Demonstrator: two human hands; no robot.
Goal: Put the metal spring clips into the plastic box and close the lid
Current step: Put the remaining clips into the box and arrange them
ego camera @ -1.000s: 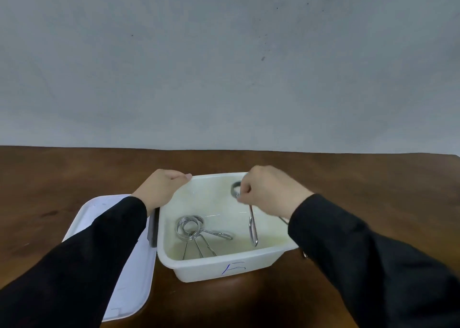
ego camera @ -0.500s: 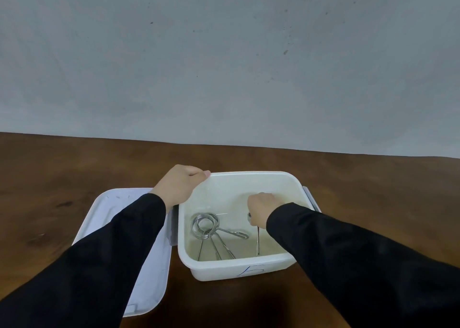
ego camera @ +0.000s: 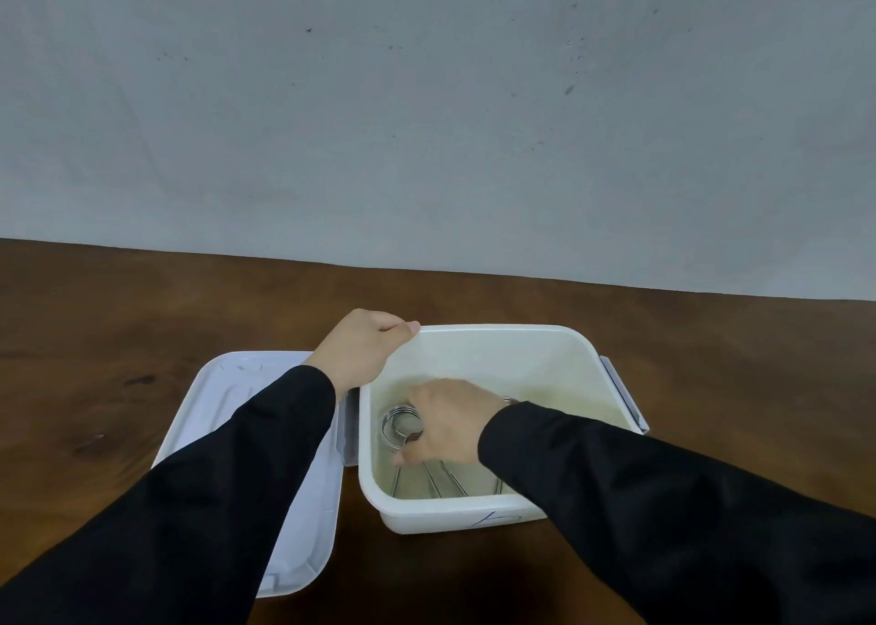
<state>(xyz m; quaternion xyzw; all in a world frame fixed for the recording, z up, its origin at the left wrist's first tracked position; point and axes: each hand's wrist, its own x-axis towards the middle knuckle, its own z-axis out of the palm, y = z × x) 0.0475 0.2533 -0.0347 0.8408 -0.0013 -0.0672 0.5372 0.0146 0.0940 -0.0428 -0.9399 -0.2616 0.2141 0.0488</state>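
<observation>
Inside the plastic box [ego camera: 502,513], the right hand [ego camera: 450,428] has sunk lower than half a second ago and shifted left onto the metal spring clips [ego camera: 402,428]; its fingers curl over the coil, though whether they grip it I cannot tell; the left hand [ego camera: 362,347] still clasps the box's far-left rim; the lid [ego camera: 227,401] lies beside it on the table [ego camera: 118,340].

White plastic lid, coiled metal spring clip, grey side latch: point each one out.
White plastic lid [ego camera: 265,387]: head view, far bare panel.
Coiled metal spring clip [ego camera: 400,423]: head view, its coil.
Grey side latch [ego camera: 623,394]: head view, its bar.
</observation>
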